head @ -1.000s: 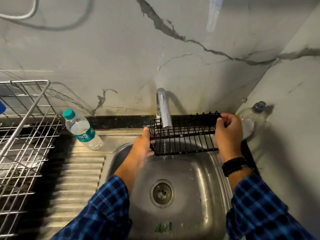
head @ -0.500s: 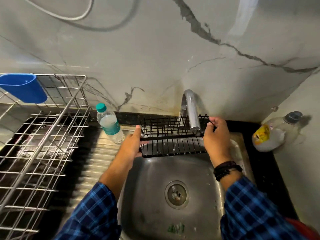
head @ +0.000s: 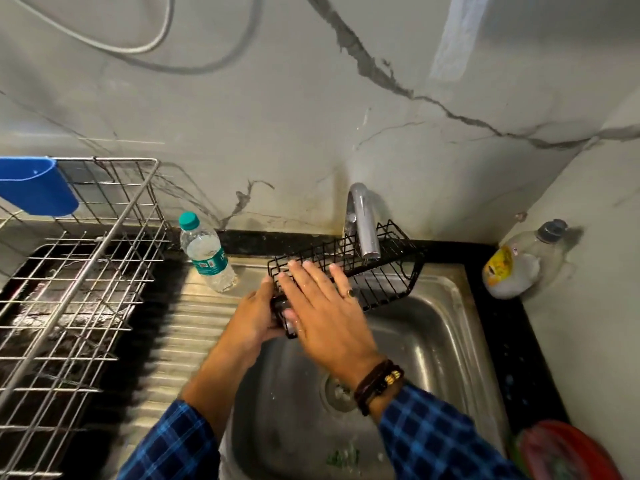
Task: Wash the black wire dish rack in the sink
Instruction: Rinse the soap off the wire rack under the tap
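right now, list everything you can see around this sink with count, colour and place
sink: 1, steel, centre
tap: 1, chrome, at the back wall over the sink
rack: 1, black wire, held tilted over the sink, under the tap
water bottle: 1, clear with teal cap, back left of the sink
drainer: 1, silver wire, far left
cup: 1, blue, on the drainer's back rim
soap bottle: 1, clear with yellow label, back right corner
cable: 1, white, on the wall, top left
red item: 1, bottom right, cut off, cannot tell what
wristband: 1, dark, right wrist
left hand: 1, grips the rack's left end
right hand: 1, fingers straight, flat on the rack
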A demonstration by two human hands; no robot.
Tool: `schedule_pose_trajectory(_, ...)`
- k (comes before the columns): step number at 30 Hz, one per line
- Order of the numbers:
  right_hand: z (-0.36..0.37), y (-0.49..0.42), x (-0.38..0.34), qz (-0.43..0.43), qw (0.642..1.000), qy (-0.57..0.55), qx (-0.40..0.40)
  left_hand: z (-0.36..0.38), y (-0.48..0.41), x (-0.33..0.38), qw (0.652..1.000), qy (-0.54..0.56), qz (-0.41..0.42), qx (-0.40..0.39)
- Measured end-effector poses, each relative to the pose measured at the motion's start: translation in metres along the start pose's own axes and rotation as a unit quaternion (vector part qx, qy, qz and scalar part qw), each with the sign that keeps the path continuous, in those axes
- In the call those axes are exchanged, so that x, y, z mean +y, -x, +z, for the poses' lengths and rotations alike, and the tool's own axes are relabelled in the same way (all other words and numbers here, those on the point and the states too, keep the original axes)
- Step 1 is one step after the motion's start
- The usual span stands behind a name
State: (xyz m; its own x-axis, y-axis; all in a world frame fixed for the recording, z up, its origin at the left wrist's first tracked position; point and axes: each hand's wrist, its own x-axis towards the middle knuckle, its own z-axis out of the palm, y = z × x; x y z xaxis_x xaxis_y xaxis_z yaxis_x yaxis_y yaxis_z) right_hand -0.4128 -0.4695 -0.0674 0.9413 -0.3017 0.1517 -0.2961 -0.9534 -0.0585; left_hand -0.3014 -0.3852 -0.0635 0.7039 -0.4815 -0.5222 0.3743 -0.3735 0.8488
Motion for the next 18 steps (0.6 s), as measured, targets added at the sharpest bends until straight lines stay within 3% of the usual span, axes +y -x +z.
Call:
schedule_pose_trajectory(2,0.0,0.015,0.039,0.015,1.0,0.016,-0.017,-0.008,-0.001,-0.002,0.999,-0.029,0.015,-0.016)
schedule_pose_trajectory(4,-0.001,0.03,0.082,0.136,0.991,-0.015,-0.004,-0.017,-0.001,-0.001,0.997,-0.06,0.038,-0.021)
schedule_pose_trajectory(6,-0.005,0.04,0.107,0.265,0.953,-0.142,0.039,-0.023,0.0,-0.003,0.994,-0.092,0.06,-0.012)
schedule_pose_trajectory(8,-0.008,0.038,0.116,0.375,0.868,-0.322,0.052,-0.023,0.007,-0.005,0.988,-0.12,0.091,-0.023)
schedule_pose_trajectory(9,-0.012,0.037,0.117,0.415,0.807,-0.417,0.045,-0.021,0.01,-0.008,0.986,-0.127,0.103,-0.029)
schedule_pose_trajectory(11,-0.018,0.039,0.121,0.455,0.693,-0.559,0.011,-0.017,0.018,-0.009,0.985,-0.113,0.121,-0.038)
schedule_pose_trajectory(12,-0.021,0.041,0.121,0.462,0.658,-0.594,-0.015,-0.016,0.02,-0.009,0.986,-0.098,0.132,-0.038)
schedule_pose_trajectory(14,-0.014,0.043,0.119,0.466,0.653,-0.597,-0.015,-0.016,0.02,-0.009,0.989,-0.065,0.128,-0.042)
schedule_pose_trajectory(18,0.0,0.042,0.108,0.424,0.703,-0.548,0.156,-0.003,0.011,-0.014,0.997,-0.033,0.068,-0.022)
